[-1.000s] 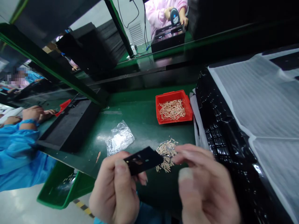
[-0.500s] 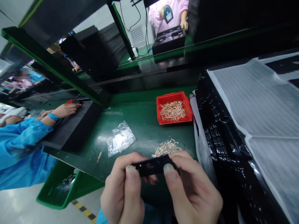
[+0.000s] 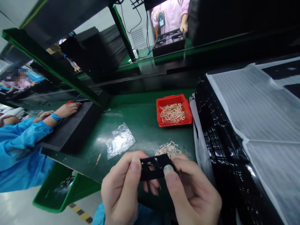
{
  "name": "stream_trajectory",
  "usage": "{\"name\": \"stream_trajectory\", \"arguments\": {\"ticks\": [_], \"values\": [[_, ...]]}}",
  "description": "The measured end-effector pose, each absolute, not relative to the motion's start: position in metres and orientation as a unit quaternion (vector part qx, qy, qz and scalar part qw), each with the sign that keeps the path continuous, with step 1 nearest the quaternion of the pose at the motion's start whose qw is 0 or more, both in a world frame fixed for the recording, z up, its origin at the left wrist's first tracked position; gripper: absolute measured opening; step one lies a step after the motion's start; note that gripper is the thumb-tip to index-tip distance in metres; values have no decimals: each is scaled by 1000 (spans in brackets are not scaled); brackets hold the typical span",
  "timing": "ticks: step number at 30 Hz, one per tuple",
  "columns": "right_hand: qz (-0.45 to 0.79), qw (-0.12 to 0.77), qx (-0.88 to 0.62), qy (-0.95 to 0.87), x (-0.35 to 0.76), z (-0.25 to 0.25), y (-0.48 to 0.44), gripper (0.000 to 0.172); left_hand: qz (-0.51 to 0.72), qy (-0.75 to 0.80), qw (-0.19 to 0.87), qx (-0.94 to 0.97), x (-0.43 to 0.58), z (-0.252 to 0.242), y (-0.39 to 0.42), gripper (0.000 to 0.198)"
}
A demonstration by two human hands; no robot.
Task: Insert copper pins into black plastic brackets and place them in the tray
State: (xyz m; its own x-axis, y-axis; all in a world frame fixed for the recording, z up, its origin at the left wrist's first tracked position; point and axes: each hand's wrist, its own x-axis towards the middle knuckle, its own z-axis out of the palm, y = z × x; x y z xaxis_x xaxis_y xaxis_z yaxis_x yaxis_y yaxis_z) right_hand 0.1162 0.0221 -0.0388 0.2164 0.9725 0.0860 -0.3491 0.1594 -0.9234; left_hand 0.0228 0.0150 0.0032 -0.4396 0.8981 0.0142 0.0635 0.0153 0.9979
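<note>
Both my hands hold a small black perforated plate [image 3: 156, 167] by its ends, low in front of me. My left hand [image 3: 120, 189] pinches one end between thumb and fingers. My right hand [image 3: 189, 190] grips the other end. Just beyond the plate, a loose heap of copper-coloured strips [image 3: 167, 150] lies on the green bench top [image 3: 140, 125], close to my right fingers but apart from them. A red tray [image 3: 173, 120] full of similar strips stands farther on.
A clear plastic bag [image 3: 120, 141] lies left of the strips. A stack of black trays under white sheeting [image 3: 262, 106] rises at the right. A green bin [image 3: 63, 195] sits at the lower left, below a co-worker's blue sleeve [image 3: 23, 137]. Another person in pink stands across the bench.
The black plate has swung from a tilted angle to nearly level, and my right hand has closed on it. The co-worker's hand at the left has moved onto the black board.
</note>
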Motion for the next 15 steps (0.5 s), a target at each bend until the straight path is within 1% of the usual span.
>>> {"name": "stream_trajectory", "arguments": {"ticks": [2, 4, 8, 12, 15], "values": [[523, 642, -403, -389, 121, -40, 24, 10, 581, 585, 436, 360, 19, 5, 15, 23], [536, 636, -406, -377, 123, -41, 24, 12, 576, 565, 473, 352, 17, 7, 15, 24], [554, 635, -425, -332, 124, -43, 24, 20, 565, 565, 500, 334, 16, 10, 15, 30], [575, 619, -372, -384, 131, -50, 26, 15, 571, 551, 530, 301, 14, 10, 13, 34], [580, 619, -361, -386, 133, -51, 29, 14, 576, 543, 537, 291, 13, 10, 12, 37]]}}
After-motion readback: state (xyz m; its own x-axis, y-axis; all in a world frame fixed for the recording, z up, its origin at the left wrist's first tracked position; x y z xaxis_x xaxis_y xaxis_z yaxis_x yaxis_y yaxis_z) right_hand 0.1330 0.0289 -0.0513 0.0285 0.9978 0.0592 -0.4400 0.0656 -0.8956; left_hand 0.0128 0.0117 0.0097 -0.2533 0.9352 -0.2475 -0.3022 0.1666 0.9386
